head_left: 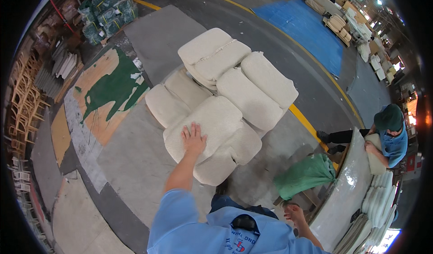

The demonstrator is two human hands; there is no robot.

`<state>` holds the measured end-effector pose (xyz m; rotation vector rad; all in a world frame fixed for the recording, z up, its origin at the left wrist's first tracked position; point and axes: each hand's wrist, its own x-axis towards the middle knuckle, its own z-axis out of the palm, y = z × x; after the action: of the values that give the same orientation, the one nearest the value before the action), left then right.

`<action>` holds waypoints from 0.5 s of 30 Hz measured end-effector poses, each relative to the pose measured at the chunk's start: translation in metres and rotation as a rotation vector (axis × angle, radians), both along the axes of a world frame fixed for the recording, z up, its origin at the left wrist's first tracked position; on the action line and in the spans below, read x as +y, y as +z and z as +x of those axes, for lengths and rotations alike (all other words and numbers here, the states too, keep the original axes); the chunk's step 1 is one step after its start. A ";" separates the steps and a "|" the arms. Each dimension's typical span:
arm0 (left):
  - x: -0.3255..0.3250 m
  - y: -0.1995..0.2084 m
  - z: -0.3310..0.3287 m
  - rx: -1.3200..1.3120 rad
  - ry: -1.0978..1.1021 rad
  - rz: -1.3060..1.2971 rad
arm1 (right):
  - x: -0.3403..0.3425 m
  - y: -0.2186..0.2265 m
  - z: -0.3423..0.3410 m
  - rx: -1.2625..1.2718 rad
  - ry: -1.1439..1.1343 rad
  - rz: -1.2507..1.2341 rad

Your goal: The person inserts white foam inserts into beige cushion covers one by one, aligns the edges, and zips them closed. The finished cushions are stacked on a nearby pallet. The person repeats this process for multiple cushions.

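My left hand [194, 139] lies flat, fingers spread, on the top of a cream padded cushion [212, 121]. That cushion rests on a pile of similar ones, with another cushion [215, 167] sticking out beneath its near side. Beside it stand more stacks, topped by a cushion [255, 98] at the right and a cushion [214, 53] at the far side. Low at my right side, away from the pile, is my right hand [294, 213] with its fingers curled. Something small and dark shows by them, but I cannot make out what they hold, if anything.
A green sack [304, 175] stands to my right, against a pale-topped worktable [343, 188]. Behind that table a person [390, 134] in a blue shirt and dark cap handles a cushion. Green-wrapped bundles [108, 14] and a paint-stained board [108, 91] lie to the left.
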<state>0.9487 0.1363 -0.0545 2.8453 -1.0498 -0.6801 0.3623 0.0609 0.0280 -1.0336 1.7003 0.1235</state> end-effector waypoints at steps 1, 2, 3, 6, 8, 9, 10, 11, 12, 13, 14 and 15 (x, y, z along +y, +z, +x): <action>-0.002 -0.005 -0.005 -0.017 -0.027 0.009 | 0.005 -0.001 -0.004 0.002 0.001 0.007; -0.006 -0.014 -0.015 -0.020 -0.060 0.019 | 0.013 0.002 -0.013 0.018 -0.003 0.016; -0.011 -0.019 -0.022 -0.032 -0.092 0.028 | 0.020 0.004 -0.021 0.026 -0.007 0.026; -0.016 -0.024 -0.014 -0.035 -0.187 0.024 | 0.039 0.001 -0.029 -0.019 0.019 0.038; -0.026 -0.027 -0.008 -0.050 -0.275 -0.051 | 0.051 0.002 -0.031 0.000 0.032 0.056; -0.032 -0.030 -0.005 -0.052 -0.320 -0.096 | 0.055 0.001 -0.030 0.032 0.046 0.069; -0.040 -0.032 -0.004 -0.053 -0.324 -0.118 | 0.058 -0.001 -0.030 0.065 0.058 0.084; -0.052 -0.034 -0.004 -0.056 -0.323 -0.145 | 0.058 -0.002 -0.027 0.056 0.059 0.089; -0.066 -0.035 -0.004 -0.056 -0.327 -0.173 | 0.058 -0.001 -0.024 0.049 0.053 0.093; -0.077 -0.035 -0.004 -0.060 -0.342 -0.183 | 0.057 0.000 -0.021 0.042 0.050 0.099; -0.090 -0.036 -0.008 -0.053 -0.365 -0.199 | 0.055 0.002 -0.020 0.045 0.025 0.097; -0.100 -0.037 -0.011 -0.047 -0.384 -0.214 | 0.052 0.003 -0.019 0.049 0.003 0.096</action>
<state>0.9377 0.0366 -0.0911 2.5125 -1.5930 -0.4815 0.3436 0.1125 0.0313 -0.9683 1.7199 0.2321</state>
